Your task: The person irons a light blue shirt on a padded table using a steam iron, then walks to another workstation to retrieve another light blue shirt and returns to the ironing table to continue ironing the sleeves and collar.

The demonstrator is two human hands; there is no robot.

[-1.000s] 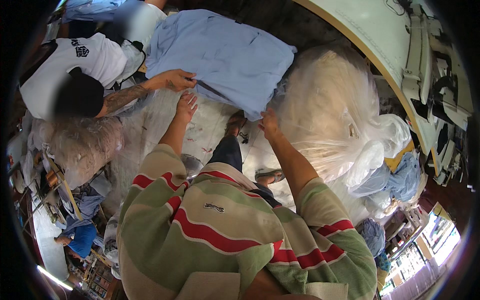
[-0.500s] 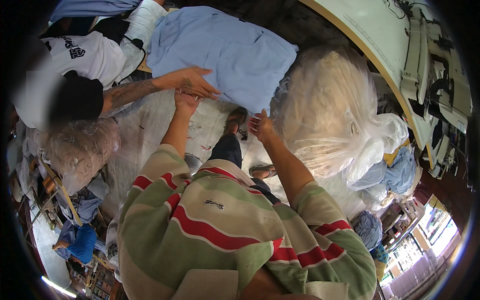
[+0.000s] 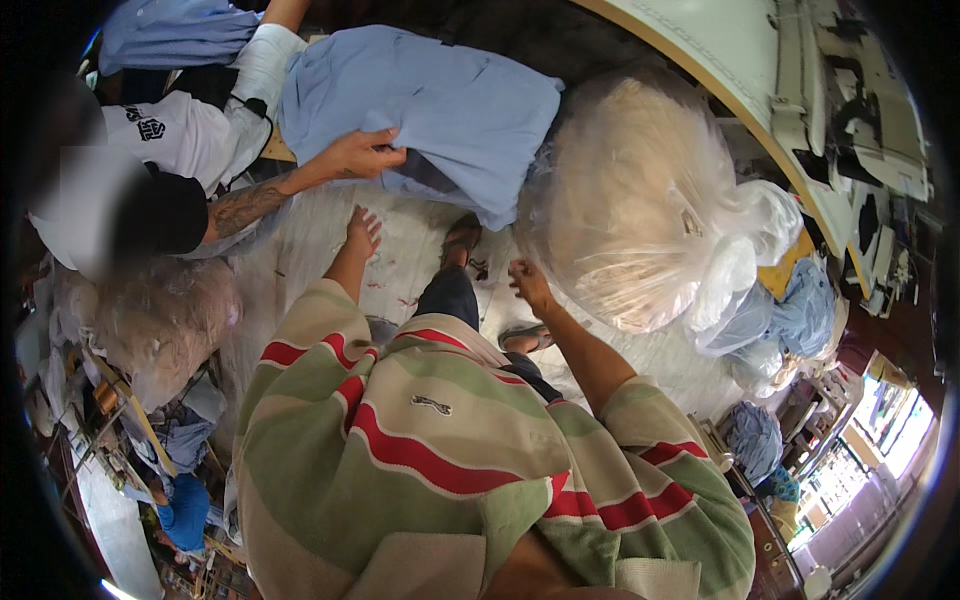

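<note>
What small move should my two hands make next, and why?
Perhaps move the right hand forward to the near corner of the blue cloth: it and the left hand look empty, apart from the cloth, while the co-worker's hand is at its near edge.

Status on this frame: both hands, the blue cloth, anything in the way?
Left hand open, empty. Right hand empty, loosely open, near the big plastic bag. Blue cloth apart from both. Co-worker's hand at its near edge.
</note>
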